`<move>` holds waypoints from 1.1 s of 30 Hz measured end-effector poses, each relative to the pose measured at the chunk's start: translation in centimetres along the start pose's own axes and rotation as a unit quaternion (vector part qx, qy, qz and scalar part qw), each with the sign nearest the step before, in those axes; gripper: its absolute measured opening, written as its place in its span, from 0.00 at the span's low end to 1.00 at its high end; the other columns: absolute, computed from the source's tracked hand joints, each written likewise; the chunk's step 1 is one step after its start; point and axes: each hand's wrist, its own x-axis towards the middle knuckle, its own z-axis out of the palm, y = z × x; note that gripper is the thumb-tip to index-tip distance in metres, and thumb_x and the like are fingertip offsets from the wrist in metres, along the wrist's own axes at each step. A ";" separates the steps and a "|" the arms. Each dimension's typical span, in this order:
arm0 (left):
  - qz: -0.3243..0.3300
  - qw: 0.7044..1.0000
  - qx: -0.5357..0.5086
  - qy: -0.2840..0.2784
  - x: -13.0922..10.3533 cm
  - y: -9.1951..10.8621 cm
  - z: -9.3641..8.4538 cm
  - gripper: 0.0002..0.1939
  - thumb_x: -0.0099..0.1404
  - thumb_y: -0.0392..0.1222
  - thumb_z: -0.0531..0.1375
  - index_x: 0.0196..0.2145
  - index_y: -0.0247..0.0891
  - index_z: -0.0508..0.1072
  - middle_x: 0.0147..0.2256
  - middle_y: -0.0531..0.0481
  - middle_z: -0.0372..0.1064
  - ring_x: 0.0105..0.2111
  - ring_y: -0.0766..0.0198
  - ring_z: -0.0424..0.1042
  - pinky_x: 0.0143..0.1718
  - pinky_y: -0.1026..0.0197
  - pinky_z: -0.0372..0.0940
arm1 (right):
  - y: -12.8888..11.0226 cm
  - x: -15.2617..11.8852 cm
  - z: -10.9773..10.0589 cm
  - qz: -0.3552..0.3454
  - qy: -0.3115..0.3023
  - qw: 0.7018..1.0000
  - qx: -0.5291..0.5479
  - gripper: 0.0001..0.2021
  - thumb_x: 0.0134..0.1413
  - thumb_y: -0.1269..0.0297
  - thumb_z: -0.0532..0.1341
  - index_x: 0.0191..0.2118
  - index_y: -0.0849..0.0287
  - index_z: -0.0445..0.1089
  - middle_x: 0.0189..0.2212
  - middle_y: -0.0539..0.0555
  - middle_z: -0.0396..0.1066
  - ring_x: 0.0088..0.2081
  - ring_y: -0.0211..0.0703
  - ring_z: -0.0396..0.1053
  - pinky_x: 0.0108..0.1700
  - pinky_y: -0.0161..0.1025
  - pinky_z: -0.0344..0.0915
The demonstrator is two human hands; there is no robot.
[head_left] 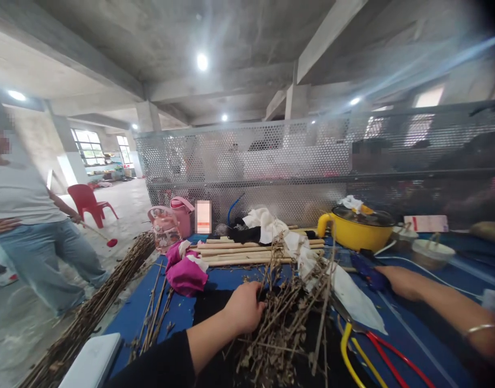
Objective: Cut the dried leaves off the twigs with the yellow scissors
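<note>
Head view: looking out across a blue desk (pixel 178 315), partly covered by a black cloth (pixel 209 307), and backed by a perforated metal screen (pixel 247 161). Beyond, to the left, a pale floor (pixel 130 199) with a red chair (pixel 86 199) and, farther back, bright windows (pixel 88 145), all under a concrete ceiling (pixel 231 32) with beams and lit lamps. Also at left, a standing person (pixel 21 183) in a white top and jeans, near a long bundle of stalks (pixel 110 285) beside the desk. On the black cloth, front and centre, dried stems (pixel 288 318) in a loose tangle. Long axis running from the near side away toward the screen, leaning right at the far end, with a few pieces crossing sideways. Farther back, wooden sticks (pixel 247 254) laid left to right, roughly across that line. At the left edge of the tangle, the left hand (pixel 245 307), with fingers curled in and thumb close to them, against the stems; cannot tell how firmly gripped. Out to the right, the right hand (pixel 397 281), with fingers closed around a dark blue item (pixel 369 272), short of the yellow pot (pixel 356 230). Nearer, yellow handles (pixel 346 345) and red handles (pixel 393 353) of cutting tools, angled toward the near right.
</note>
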 end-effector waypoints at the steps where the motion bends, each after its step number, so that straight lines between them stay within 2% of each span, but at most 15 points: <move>1: 0.004 1.000 -0.003 -0.002 -0.1 -0.2 0.0 0.15 0.54 0.38 0.54 0.40 0.36 0.70 0.39 0.43 0.71 0.40 0.57 0.69 0.41 0.60 0.62 | -0.4 -0.1 -0.6 -0.001 0.010 1.000 0.003 0.16 0.43 0.76 0.57 0.41 0.64 0.70 0.45 0.72 0.67 0.43 0.54 0.69 0.42 0.44 0.57; 3: 0.011 1.000 -0.007 -0.007 -0.5 -0.4 -0.3 0.14 0.54 0.37 0.54 0.39 0.37 0.70 0.38 0.44 0.71 0.38 0.57 0.69 0.41 0.60 0.62 | -1.2 0.0 -2.2 -0.012 -0.019 1.000 0.001 0.15 0.43 0.76 0.57 0.40 0.65 0.70 0.45 0.72 0.67 0.43 0.53 0.69 0.41 0.43 0.58; 5: 0.011 1.000 -0.016 -0.007 -1.0 -0.7 -0.5 0.15 0.54 0.37 0.53 0.40 0.37 0.70 0.38 0.45 0.71 0.38 0.58 0.69 0.41 0.60 0.62 | -1.7 0.3 -3.8 -0.021 -0.086 0.996 0.002 0.14 0.43 0.79 0.55 0.39 0.67 0.70 0.43 0.72 0.68 0.43 0.53 0.69 0.40 0.42 0.58; 8: -0.001 0.999 -0.043 0.033 -1.9 -1.0 -0.5 0.21 0.56 0.37 0.52 0.48 0.35 0.66 0.43 0.43 0.70 0.42 0.58 0.68 0.45 0.60 0.61 | -2.5 -0.1 -5.2 -0.019 -0.185 0.983 0.004 0.13 0.43 0.81 0.52 0.35 0.70 0.70 0.41 0.73 0.69 0.42 0.53 0.69 0.38 0.41 0.59; 11: 0.008 0.997 -0.044 0.059 -2.5 -1.2 -0.3 0.23 0.58 0.37 0.52 0.52 0.31 0.62 0.47 0.39 0.66 0.47 0.58 0.65 0.50 0.60 0.57 | -4.1 -2.5 -4.6 -0.014 -0.271 0.962 0.036 0.10 0.47 0.76 0.51 0.29 0.66 0.70 0.32 0.66 0.72 0.31 0.47 0.72 0.31 0.37 0.61; 13: 0.014 0.999 -0.032 0.028 -2.7 -1.0 -0.3 0.19 0.61 0.43 0.49 0.46 0.32 0.68 0.44 0.40 0.69 0.45 0.56 0.67 0.48 0.59 0.58 | -6.0 -4.5 -3.7 -0.007 -0.360 0.930 0.074 0.09 0.47 0.73 0.52 0.24 0.63 0.69 0.21 0.57 0.72 0.20 0.40 0.69 0.23 0.33 0.61; 15: 0.015 0.999 -0.034 -0.020 -2.8 -0.5 -0.6 0.23 0.63 0.52 0.44 0.40 0.34 0.71 0.39 0.41 0.71 0.41 0.55 0.69 0.45 0.58 0.60 | -8.3 -6.2 -2.8 -0.004 -0.435 0.882 0.179 0.07 0.46 0.74 0.53 0.23 0.62 0.66 0.18 0.52 0.69 0.16 0.35 0.66 0.19 0.29 0.59; 17: 0.011 0.997 -0.038 -0.062 -2.8 0.4 -1.0 0.30 0.61 0.61 0.42 0.39 0.34 0.71 0.39 0.41 0.72 0.40 0.54 0.70 0.43 0.57 0.61 | -10.5 -7.3 -2.4 -0.007 -0.443 0.866 0.231 0.06 0.48 0.73 0.53 0.26 0.61 0.65 0.19 0.49 0.68 0.17 0.32 0.65 0.18 0.27 0.60; 19: 0.003 0.996 -0.026 -0.081 -2.9 1.5 -1.2 0.33 0.57 0.66 0.45 0.43 0.34 0.69 0.41 0.40 0.71 0.42 0.52 0.70 0.43 0.58 0.61 | -12.5 -7.9 -2.2 -0.016 -0.439 0.859 0.263 0.04 0.49 0.70 0.54 0.29 0.60 0.65 0.22 0.49 0.69 0.18 0.31 0.65 0.18 0.26 0.60; 21: -0.011 0.997 0.001 -0.079 -3.1 2.5 -0.9 0.37 0.51 0.66 0.52 0.48 0.34 0.65 0.44 0.39 0.69 0.44 0.51 0.69 0.43 0.58 0.61 | -14.0 -8.5 -2.1 -0.033 -0.434 0.851 0.295 0.03 0.49 0.67 0.57 0.32 0.60 0.65 0.24 0.49 0.69 0.19 0.32 0.66 0.19 0.27 0.61; 23: -0.025 0.997 0.035 -0.064 -3.1 3.2 -0.2 0.41 0.46 0.61 0.60 0.53 0.34 0.59 0.47 0.38 0.67 0.46 0.49 0.68 0.44 0.58 0.61 | -14.7 -9.1 -1.8 -0.050 -0.424 0.844 0.327 0.08 0.49 0.65 0.58 0.37 0.58 0.64 0.27 0.49 0.70 0.22 0.33 0.67 0.20 0.27 0.61; 25: -0.037 0.996 0.062 -0.054 -3.0 3.3 0.5 0.45 0.44 0.52 0.64 0.56 0.32 0.53 0.50 0.35 0.64 0.48 0.48 0.66 0.45 0.58 0.60 | -14.5 -9.7 -1.2 -0.066 -0.408 0.838 0.356 0.12 0.50 0.65 0.57 0.43 0.56 0.63 0.29 0.49 0.70 0.25 0.33 0.67 0.20 0.27 0.61; 28: -0.036 0.997 0.041 -0.051 -2.4 2.3 0.8 0.43 0.47 0.38 0.60 0.58 0.29 0.48 0.51 0.34 0.62 0.49 0.52 0.65 0.48 0.59 0.59 | -13.0 -9.9 -0.2 -0.104 -0.363 0.847 0.373 0.12 0.50 0.66 0.56 0.43 0.58 0.64 0.26 0.48 0.68 0.24 0.33 0.65 0.22 0.28 0.60; 31: 0.011 0.998 -0.039 -0.048 -2.0 1.0 -0.1 0.36 0.47 0.31 0.55 0.55 0.30 0.54 0.50 0.39 0.64 0.49 0.57 0.65 0.50 0.63 0.57 | -11.4 -9.4 0.5 -0.126 -0.273 0.892 0.338 0.09 0.50 0.65 0.56 0.38 0.61 0.68 0.21 0.48 0.65 0.23 0.34 0.61 0.25 0.31 0.57; 33: 0.050 0.994 -0.089 -0.040 -2.1 0.4 -1.2 0.33 0.47 0.29 0.54 0.53 0.34 0.58 0.51 0.44 0.64 0.50 0.60 0.64 0.52 0.64 0.55 | -10.9 -8.9 0.7 -0.118 -0.238 0.914 0.308 0.09 0.49 0.64 0.56 0.36 0.61 0.69 0.21 0.48 0.65 0.23 0.34 0.60 0.25 0.32 0.55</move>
